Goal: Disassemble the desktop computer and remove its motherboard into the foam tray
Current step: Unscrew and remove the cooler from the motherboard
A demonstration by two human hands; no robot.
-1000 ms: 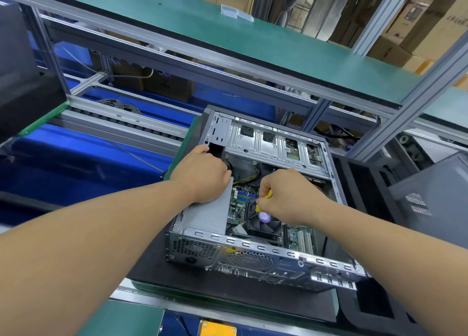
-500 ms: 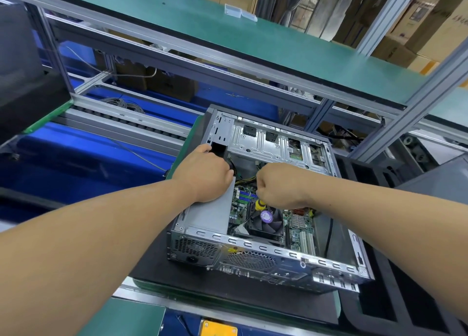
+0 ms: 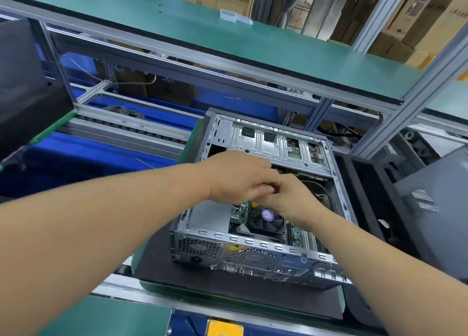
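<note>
The open desktop case [image 3: 253, 256] lies on its side on a black mat, rear panel toward me. Inside I see the green motherboard [image 3: 238, 211], a black CPU fan with a purple sticker [image 3: 266, 218] and the grey power supply [image 3: 210, 215]. My left hand [image 3: 238, 176] and my right hand [image 3: 293, 199] meet over the middle of the case, above the fan. Their curled fingers touch each other. Whatever lies between the fingers is hidden. A small yellow piece [image 3: 254, 204] shows just below them. A black foam tray [image 3: 364, 186] stands right of the case.
A grey perforated side panel [image 3: 435, 204] leans at the far right. A green shelf [image 3: 228, 39] on aluminium posts hangs above the case. Blue bins and a roller track [image 3: 126, 130] lie to the left, with a dark box [image 3: 27, 87] at the far left.
My left hand has left the power supply's far end and moved right to join my right hand. The right hand stays over the fan area; the view shifted slightly.
</note>
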